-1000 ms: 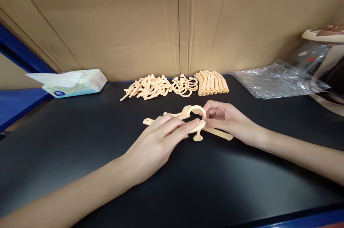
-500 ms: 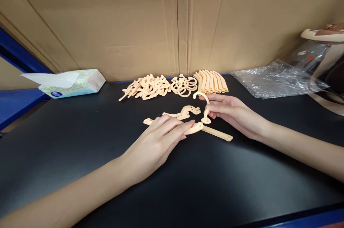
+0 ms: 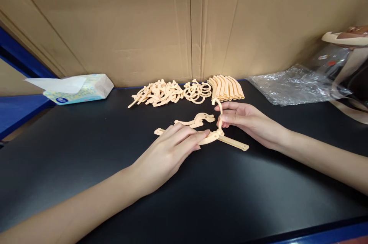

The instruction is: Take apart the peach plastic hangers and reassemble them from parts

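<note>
My left hand (image 3: 168,153) lies flat, fingers stretched, pressing a peach plastic hanger arm (image 3: 208,138) onto the black table (image 3: 86,152). My right hand (image 3: 244,119) pinches a curved peach hook piece (image 3: 220,115) and holds it upright, its lower end at the middle of the hanger arm. A second arm (image 3: 234,143) juts out to the right under that hand. A loose shaped piece (image 3: 198,120) lies just behind the fingers.
At the back of the table lie a heap of shaped pieces (image 3: 156,93), a heap of rings (image 3: 197,92) and a row of curved arms (image 3: 227,87). A tissue pack (image 3: 77,87) is at the left, a clear plastic bag (image 3: 296,85) at the right, cardboard (image 3: 184,22) behind.
My right hand lifted the hook piece off the hanger, turned it upright and brought its lower end back down onto the hanger's middle. My left hand stayed pressed on the arm.
</note>
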`<state>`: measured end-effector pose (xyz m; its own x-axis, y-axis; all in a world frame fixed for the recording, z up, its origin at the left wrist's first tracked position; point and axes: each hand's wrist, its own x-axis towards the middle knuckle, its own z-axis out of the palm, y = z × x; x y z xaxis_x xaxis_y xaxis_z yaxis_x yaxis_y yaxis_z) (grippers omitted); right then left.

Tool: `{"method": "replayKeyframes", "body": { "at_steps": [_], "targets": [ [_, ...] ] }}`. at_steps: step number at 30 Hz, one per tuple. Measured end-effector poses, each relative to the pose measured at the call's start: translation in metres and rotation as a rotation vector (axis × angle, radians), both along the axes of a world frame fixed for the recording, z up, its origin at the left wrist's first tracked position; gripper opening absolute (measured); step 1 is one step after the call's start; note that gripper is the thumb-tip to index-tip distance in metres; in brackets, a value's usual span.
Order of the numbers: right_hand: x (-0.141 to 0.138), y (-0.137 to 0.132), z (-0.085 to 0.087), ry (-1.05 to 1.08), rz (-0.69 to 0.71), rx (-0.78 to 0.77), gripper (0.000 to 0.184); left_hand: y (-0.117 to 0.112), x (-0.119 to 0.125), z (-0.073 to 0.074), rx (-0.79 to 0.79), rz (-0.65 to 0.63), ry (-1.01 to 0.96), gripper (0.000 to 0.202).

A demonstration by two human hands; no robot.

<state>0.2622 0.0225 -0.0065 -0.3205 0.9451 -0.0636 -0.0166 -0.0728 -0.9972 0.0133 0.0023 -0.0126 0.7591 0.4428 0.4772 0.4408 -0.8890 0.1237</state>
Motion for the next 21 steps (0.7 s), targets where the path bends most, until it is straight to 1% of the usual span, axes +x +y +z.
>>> {"method": "replayKeyframes", "body": {
  "at_steps": [3, 7, 12, 21],
  "targets": [
    [0.0007, -0.0002, 0.0004, 0.000, -0.006, 0.007, 0.029, 0.0005, -0.0012, -0.0022, 0.009, -0.019, 0.016, 0.039],
    [0.0014, 0.0002, -0.0004, 0.013, 0.013, 0.015, 0.027, 0.0000, -0.0012, -0.0044, -0.006, -0.041, 0.000, 0.036],
    [0.0026, 0.0012, -0.0026, 0.033, 0.034, 0.017, 0.024, -0.0011, -0.0019, -0.0043, -0.008, -0.033, 0.022, 0.035],
    [0.0029, 0.0009, -0.0045, 0.039, 0.028, 0.041, 0.020, -0.0009, 0.0003, -0.0033, -0.026, -0.024, 0.049, 0.037]
  ]
}}
